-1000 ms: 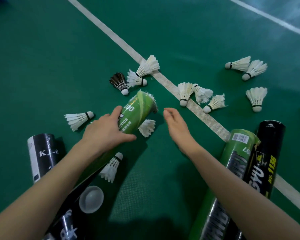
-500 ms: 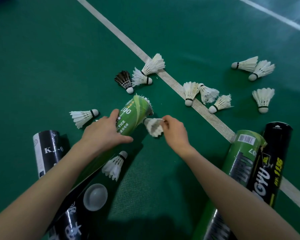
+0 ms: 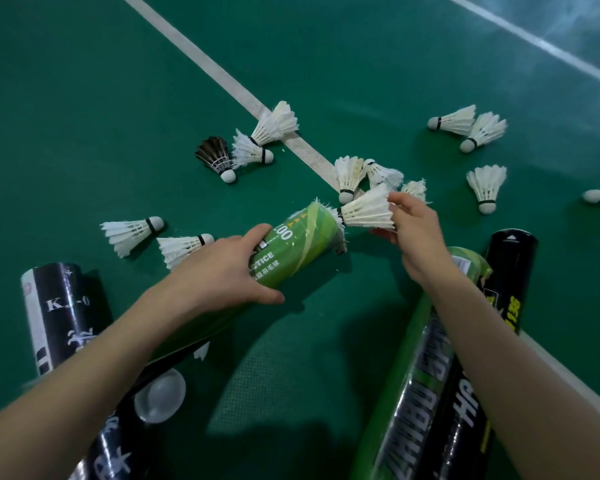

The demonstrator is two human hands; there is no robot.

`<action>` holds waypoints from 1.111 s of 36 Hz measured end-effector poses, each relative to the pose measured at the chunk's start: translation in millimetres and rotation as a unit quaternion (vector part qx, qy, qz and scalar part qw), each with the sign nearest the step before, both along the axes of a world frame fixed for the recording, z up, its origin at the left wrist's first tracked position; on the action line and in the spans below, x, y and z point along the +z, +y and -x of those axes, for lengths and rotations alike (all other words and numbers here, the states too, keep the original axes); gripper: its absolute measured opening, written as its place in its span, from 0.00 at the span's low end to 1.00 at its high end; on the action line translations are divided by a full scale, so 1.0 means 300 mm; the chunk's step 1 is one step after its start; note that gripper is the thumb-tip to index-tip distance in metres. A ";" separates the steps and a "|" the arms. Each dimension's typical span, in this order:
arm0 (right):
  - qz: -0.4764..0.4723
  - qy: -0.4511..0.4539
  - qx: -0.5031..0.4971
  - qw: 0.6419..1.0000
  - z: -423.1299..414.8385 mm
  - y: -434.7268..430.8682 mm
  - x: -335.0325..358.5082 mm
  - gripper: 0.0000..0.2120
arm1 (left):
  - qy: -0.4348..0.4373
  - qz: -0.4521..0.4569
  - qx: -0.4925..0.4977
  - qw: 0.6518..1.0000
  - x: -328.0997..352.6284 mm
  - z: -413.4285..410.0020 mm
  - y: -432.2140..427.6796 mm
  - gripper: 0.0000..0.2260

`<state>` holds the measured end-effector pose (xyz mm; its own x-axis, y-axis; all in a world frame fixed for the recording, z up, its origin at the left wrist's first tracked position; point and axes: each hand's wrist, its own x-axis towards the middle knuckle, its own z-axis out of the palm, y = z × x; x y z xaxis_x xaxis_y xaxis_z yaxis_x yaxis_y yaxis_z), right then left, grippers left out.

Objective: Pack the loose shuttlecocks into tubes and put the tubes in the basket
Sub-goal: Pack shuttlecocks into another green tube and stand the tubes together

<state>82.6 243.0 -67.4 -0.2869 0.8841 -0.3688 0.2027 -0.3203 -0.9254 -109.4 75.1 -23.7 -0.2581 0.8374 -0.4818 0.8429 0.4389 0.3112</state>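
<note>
Gripping a green tube [image 3: 298,247] round its upper part, the left hand [image 3: 222,271] curls its fingers over the top, with the thumb on the near side, as seen from the head camera. The tube's long axis runs from lower left, where the forearm hides its far end, to upper right. Its open mouth points up and right toward the white line [image 3: 222,74] on the green floor [image 3: 84,98]. Ragged feather tips show round the rim.

The right hand [image 3: 416,237] pinches a white shuttlecock [image 3: 368,211] by the wide end of its feathers. It lies nearly in line with the tube, its cork end right at the mouth and its feathers flaring right into the hand.

Just behind the right hand, a cluster of shuttlecocks [image 3: 349,173] lies on the line, close to the held one. Up and left, a dark-feathered shuttlecock [image 3: 215,155] rests against a white pair [image 3: 274,124]. Two more shuttlecocks [image 3: 129,232] lie left of the left hand, corks pointing right, the nearer one partly hidden by it. Four far shuttlecocks [image 3: 487,183] are scattered at the right, well apart from the tube.

A black tube [image 3: 59,306] lies left of the left forearm. A clear cap [image 3: 160,396] sits beside a lower black tube [image 3: 115,448]. Under the right forearm, a second green tube [image 3: 409,393] and a tall black tube [image 3: 510,271] lie side by side.
</note>
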 end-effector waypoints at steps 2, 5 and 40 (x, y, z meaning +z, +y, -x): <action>0.005 -0.002 0.033 0.999 0.008 -0.012 0.013 0.11 | -0.001 -0.007 -0.010 1.000 0.001 -0.013 0.005 0.43; 0.010 -0.015 0.080 0.997 0.019 -0.029 0.031 0.11 | -0.002 -0.014 -0.019 1.000 -0.005 -0.020 0.004 0.44; 0.058 -0.057 0.202 0.976 0.214 -0.285 -0.125 0.15 | 0.092 0.012 0.088 0.992 -0.070 0.152 -0.064 0.44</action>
<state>18.5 157.4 -105.0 -0.5541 0.6576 -0.5104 0.4344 -0.2947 -0.8512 -155.0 55.9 -44.7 -0.4848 0.7606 -0.4318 0.7946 0.5894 0.1461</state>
